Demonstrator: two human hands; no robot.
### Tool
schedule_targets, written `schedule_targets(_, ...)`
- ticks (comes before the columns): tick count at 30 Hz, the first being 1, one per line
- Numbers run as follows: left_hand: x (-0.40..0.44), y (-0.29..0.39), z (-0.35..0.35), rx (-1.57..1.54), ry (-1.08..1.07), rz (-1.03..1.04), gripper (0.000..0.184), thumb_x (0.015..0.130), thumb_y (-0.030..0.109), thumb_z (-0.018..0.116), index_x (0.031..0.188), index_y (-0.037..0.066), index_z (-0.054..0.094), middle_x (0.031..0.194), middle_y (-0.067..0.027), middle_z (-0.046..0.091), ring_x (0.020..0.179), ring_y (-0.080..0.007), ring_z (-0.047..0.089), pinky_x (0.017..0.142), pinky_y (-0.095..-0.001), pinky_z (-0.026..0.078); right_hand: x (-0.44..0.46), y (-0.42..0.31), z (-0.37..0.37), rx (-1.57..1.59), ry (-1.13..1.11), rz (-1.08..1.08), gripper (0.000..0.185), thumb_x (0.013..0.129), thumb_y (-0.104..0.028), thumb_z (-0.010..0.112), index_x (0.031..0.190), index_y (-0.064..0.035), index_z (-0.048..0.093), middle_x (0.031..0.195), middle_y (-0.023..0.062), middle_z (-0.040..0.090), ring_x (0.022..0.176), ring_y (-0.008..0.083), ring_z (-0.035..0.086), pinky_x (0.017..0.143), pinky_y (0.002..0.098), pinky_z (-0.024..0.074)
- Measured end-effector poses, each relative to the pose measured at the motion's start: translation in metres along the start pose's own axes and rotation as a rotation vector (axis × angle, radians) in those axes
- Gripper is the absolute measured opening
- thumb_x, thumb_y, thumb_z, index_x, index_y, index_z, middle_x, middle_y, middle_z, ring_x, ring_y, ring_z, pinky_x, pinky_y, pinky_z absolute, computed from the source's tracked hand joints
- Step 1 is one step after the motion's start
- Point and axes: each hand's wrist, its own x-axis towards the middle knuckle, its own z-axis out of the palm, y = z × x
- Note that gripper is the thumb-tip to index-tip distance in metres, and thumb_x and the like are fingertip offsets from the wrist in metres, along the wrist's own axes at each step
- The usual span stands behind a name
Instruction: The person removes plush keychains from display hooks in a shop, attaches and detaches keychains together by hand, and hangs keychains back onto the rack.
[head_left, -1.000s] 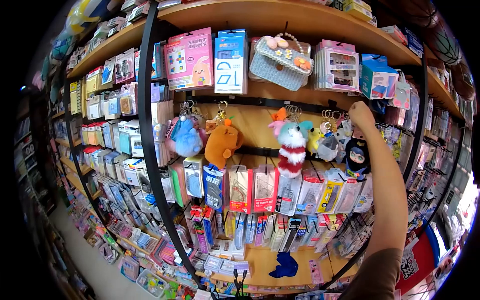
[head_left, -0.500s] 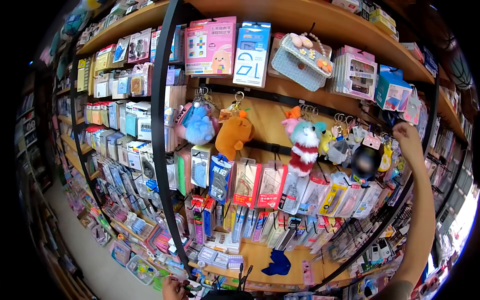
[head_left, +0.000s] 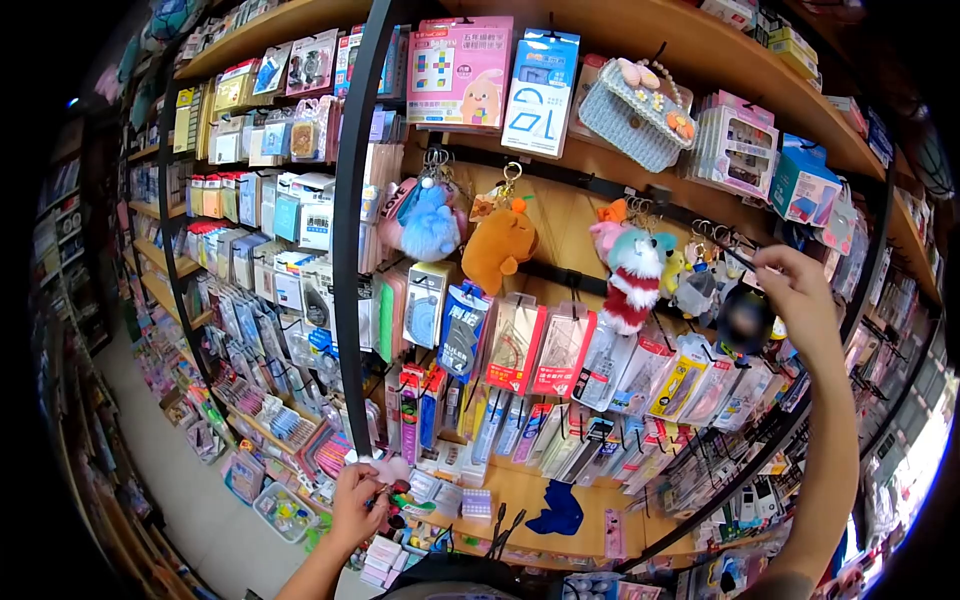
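Observation:
My right hand (head_left: 803,300) is raised at the right end of the keychain row, fingers closed by the tip of a dark hook (head_left: 738,258); what they pinch cannot be made out. Just left of it hang a dark round charm (head_left: 745,318) and a grey plush keychain (head_left: 697,292). Low at the left, my left hand (head_left: 358,508) is closed around a bunch of small trinkets with pink (head_left: 390,470), green and red parts. Further along the row are a red-and-white plush keychain (head_left: 632,290), a brown plush keychain (head_left: 500,248) and a blue fluffy keychain (head_left: 432,230).
A black upright post (head_left: 352,230) splits the shelving. Packaged rulers (head_left: 463,330) and stationery hang below the keychains. A crocheted bag (head_left: 635,115) hangs above. Dark blue cloth (head_left: 557,508) lies on the lower wooden shelf. A clear bin (head_left: 283,512) stands at lower left.
My right hand has moved left, closer to the hanging keychains. My left hand has come up further into view with the trinkets. The view has shifted slightly.

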Motion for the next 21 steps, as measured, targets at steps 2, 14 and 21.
schedule_targets(2,0.002,0.002,-0.004,-0.003,0.01,0.024,0.013,0.062,0.003,0.061,0.073,0.002,0.054,0.092,-0.0144,0.05,0.086,-0.029,0.05,0.074,-0.0367,0.041,0.016,-0.001,0.022,-0.118,0.005,-0.122,0.02,0.075,-0.012,0.057,0.088,0.0029,0.059,0.081,0.0114,0.062,0.071,0.0187,0.058,0.067,0.0293,0.0453)
schedule_targets(14,-0.06,-0.007,-0.046,0.091,0.037,-0.033,0.015,0.058,0.004,0.062,0.07,0.003,0.053,0.091,-0.0139,0.05,0.086,-0.0306,0.048,0.073,-0.0382,0.039,0.125,-0.022,0.152,-0.576,0.073,0.12,0.021,0.073,-0.011,0.052,0.086,-0.0002,0.064,0.091,0.0208,0.063,0.089,0.0363,0.06,0.077,0.0436,0.0479)
schedule_targets(21,-0.087,-0.002,-0.081,0.081,0.08,-0.19,0.012,0.074,0.006,0.059,0.073,-0.002,0.051,0.094,-0.0218,0.048,0.085,-0.0369,0.047,0.077,-0.0407,0.039,0.156,-0.024,0.18,-0.598,0.077,0.175,0.023,0.073,-0.013,0.054,0.09,-0.0008,0.064,0.094,0.0214,0.062,0.091,0.0355,0.06,0.078,0.0431,0.0485)
